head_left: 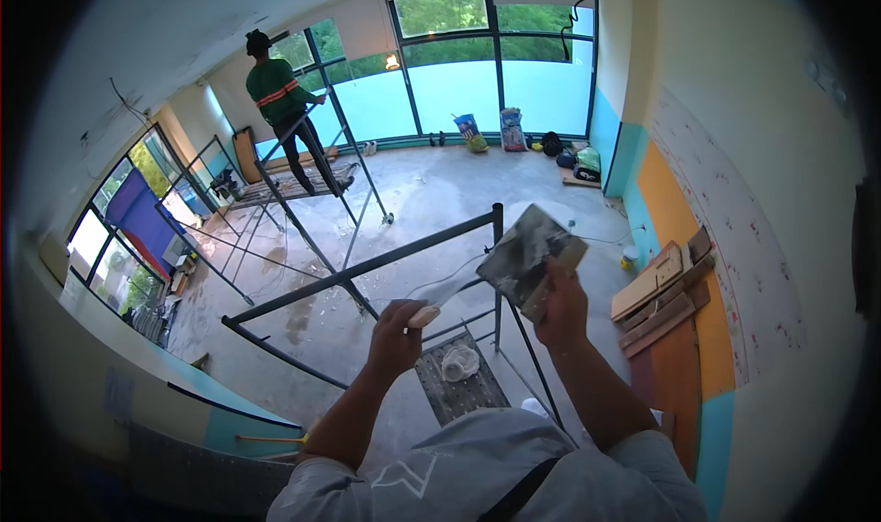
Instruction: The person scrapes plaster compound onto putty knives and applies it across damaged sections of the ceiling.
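My left hand (pixel 396 336) grips a putty knife by its pale handle (pixel 423 316), its blade angled up to the right toward a square, plaster-smeared metal board (pixel 523 256). My right hand (pixel 562 311) holds that board raised in front of me, beside the top corner of a dark scaffold rail (pixel 413 244). Below, between my forearms, a perforated metal platform (pixel 463 393) bears a crumpled, whitish plastic bag (pixel 459 364).
A person in a green striped top (pixel 280 95) stands on another scaffold (pixel 284 182) at back left. Bags (pixel 473 133) line the windows, wooden boards (pixel 661 283) lean along the right wall beside a small bucket (pixel 629 257), and cords cross the dusty floor (pixel 413 191).
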The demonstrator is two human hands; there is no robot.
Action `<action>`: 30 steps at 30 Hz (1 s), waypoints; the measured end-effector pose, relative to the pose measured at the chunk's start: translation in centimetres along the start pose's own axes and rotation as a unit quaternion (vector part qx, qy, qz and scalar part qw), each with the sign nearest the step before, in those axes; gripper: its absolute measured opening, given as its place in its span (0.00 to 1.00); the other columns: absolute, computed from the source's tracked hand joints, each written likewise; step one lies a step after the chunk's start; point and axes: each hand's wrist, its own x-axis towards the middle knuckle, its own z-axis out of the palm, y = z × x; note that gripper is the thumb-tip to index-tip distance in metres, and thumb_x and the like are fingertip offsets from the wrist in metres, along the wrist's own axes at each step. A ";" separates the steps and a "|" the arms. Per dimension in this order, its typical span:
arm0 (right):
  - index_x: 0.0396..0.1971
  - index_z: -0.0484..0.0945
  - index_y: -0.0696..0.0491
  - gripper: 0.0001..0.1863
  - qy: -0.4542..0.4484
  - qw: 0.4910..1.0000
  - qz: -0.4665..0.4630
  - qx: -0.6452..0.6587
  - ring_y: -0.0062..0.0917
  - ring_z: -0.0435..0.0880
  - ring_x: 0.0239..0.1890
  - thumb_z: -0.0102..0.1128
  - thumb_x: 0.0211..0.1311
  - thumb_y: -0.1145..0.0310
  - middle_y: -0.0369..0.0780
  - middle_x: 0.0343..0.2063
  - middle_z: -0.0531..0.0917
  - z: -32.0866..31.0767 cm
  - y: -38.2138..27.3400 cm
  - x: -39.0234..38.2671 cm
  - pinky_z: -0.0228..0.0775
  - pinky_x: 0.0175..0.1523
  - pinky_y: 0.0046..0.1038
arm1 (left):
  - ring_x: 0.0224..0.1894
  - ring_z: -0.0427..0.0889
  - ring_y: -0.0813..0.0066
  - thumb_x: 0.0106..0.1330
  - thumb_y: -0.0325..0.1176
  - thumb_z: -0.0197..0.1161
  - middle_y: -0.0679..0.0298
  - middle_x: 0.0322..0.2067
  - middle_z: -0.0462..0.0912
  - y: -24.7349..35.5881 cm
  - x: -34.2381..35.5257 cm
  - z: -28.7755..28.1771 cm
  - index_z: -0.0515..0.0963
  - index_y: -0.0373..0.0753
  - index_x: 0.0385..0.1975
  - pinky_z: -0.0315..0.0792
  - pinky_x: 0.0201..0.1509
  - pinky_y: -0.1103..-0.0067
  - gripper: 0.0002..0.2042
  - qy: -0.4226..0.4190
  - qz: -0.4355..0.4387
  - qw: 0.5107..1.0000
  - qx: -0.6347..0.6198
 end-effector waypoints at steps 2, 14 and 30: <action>0.58 0.62 0.54 0.22 0.044 0.993 -0.104 -0.034 0.28 0.77 0.49 0.53 0.68 0.64 0.41 0.49 0.73 1.7 -1.1 -0.4 0.73 0.51 0.30 | 0.41 0.78 0.54 0.55 0.21 0.65 0.54 0.38 0.79 0.6 0.8 -1.2 0.77 0.37 0.43 0.74 0.44 0.68 0.15 0.047 0.052 0.996 0.059; 0.57 0.62 0.57 0.24 -0.039 0.928 -0.265 -0.260 0.23 0.73 0.46 0.55 0.67 0.62 0.41 0.47 0.73 8.1 -0.7 -4.1 0.66 0.53 0.26 | 0.44 0.74 0.62 0.42 0.24 0.67 0.64 0.37 0.75 5.6 4.1 -4.0 0.82 0.46 0.37 0.68 0.51 0.64 0.18 0.082 0.233 0.949 0.198; 0.51 0.66 0.57 0.19 -0.320 0.756 -0.356 -0.445 0.27 0.75 0.43 0.53 0.65 0.64 0.42 0.42 0.75 4.0 3.6 -5.4 0.68 0.47 0.30 | 0.47 0.78 0.65 0.62 0.31 0.66 0.55 0.44 0.78 9.3 14.3 -20.2 0.70 0.34 0.48 0.72 0.52 0.72 0.17 0.405 0.177 0.869 0.224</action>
